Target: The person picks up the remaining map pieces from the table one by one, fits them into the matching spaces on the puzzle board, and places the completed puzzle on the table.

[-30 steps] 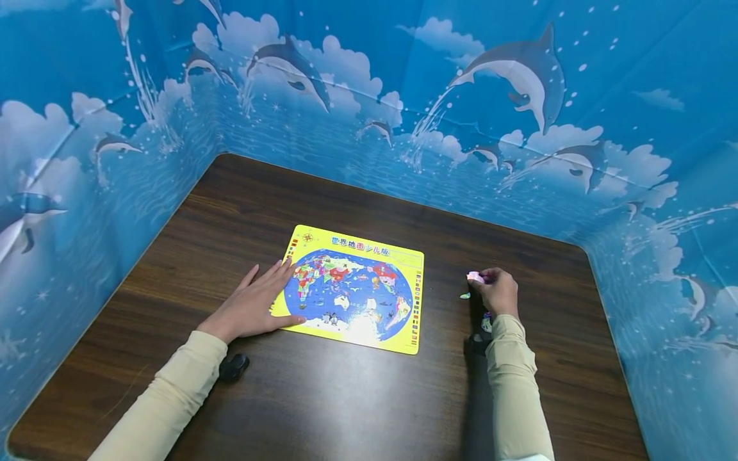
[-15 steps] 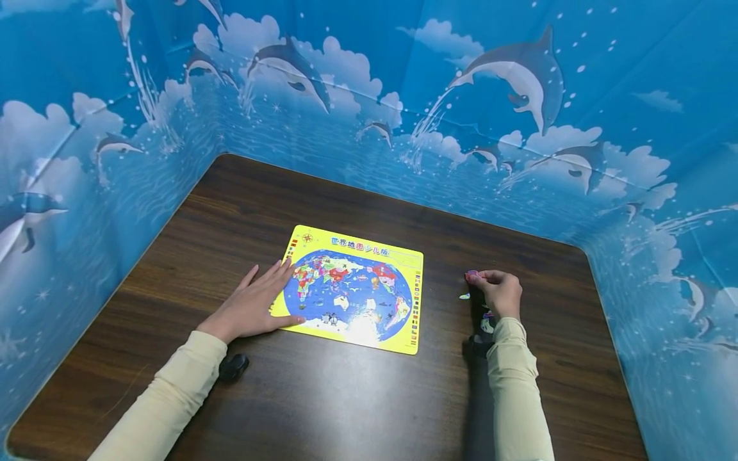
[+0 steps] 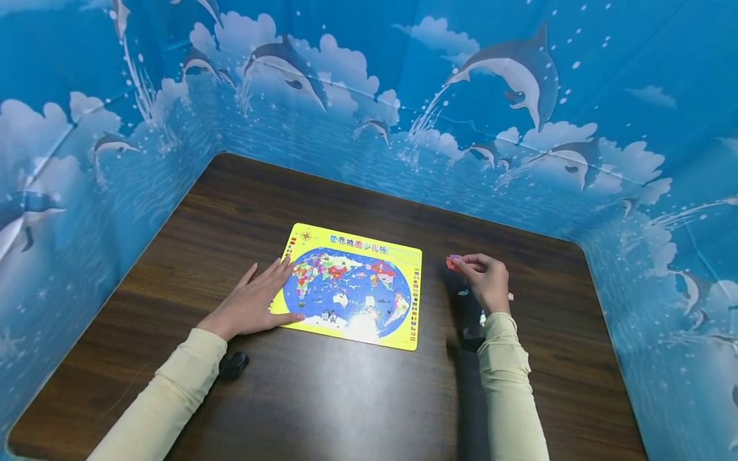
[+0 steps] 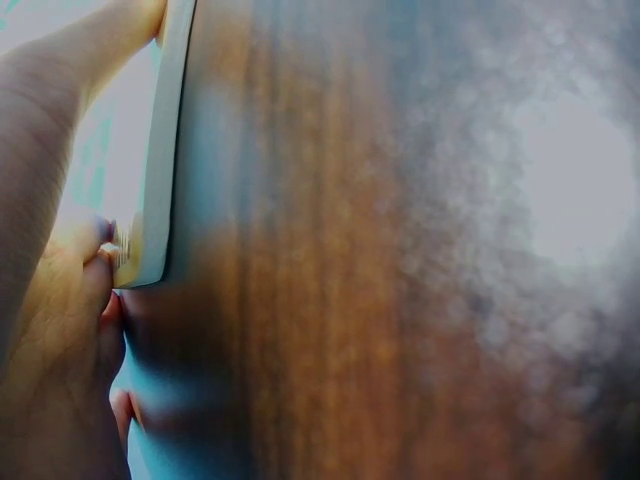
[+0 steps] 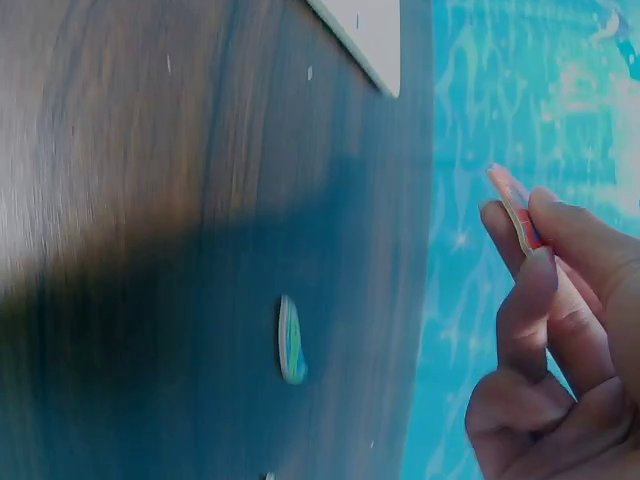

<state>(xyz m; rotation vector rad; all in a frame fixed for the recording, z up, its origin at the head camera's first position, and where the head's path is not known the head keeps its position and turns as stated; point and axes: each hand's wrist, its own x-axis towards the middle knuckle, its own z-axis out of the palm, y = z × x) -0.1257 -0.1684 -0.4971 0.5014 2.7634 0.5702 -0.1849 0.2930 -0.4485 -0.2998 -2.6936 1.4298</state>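
— So what does the head view give? 
— Her left hand (image 3: 250,306) lies flat, fingers straight, on the puzzle board's (image 3: 352,285) left edge on the tabletop (image 3: 357,397). 
— And the right wrist view? 
— Closer: the right hand (image 5: 560,330) pinches a red piece (image 5: 522,228) above the tabletop, right of the board; a green piece (image 5: 291,340) lies loose below.

Bright overhead light left white glare on the counter (image 3: 369,384) below the puzzle board (image 3: 352,288); both wrist views were blurred.

Puzzle board (image 3: 353,285) lies mid-table (image 3: 323,397) (loose pieces (image 3: 463,292) off to its right).
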